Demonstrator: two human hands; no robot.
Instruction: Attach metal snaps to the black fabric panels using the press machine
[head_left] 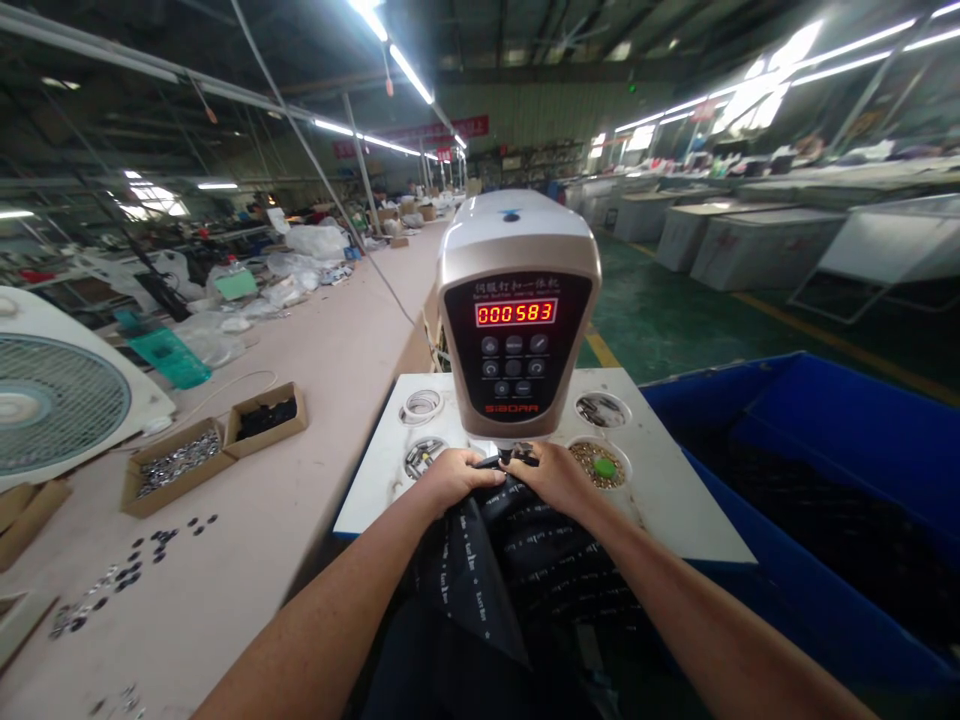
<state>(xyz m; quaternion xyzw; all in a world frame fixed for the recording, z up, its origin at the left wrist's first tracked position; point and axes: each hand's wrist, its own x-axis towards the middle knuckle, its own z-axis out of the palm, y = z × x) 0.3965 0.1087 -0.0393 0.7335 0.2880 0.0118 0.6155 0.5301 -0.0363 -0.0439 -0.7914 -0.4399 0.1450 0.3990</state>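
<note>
A black garment with white printed lettering [469,575] hangs from both hands toward my lap. My left hand [457,477] pinches its top edge from the left, thumb pointing inward. From the right, my right hand [551,475] grips the same edge, fingers closed on the dark cloth. The two thumbs nearly meet under the head of a white and bronze button machine [517,330], whose red display reads 000583. The spot where the cloth meets the machine is largely hidden by my fingers.
Round wells in the white machine table [675,500] hold small metal parts, one with a green piece [604,468]. Cardboard boxes of fasteners [176,465], loose dark buttons, a teal bottle [165,350] and a fan [60,390] sit left. A blue bin [847,400] with dark contents stands right.
</note>
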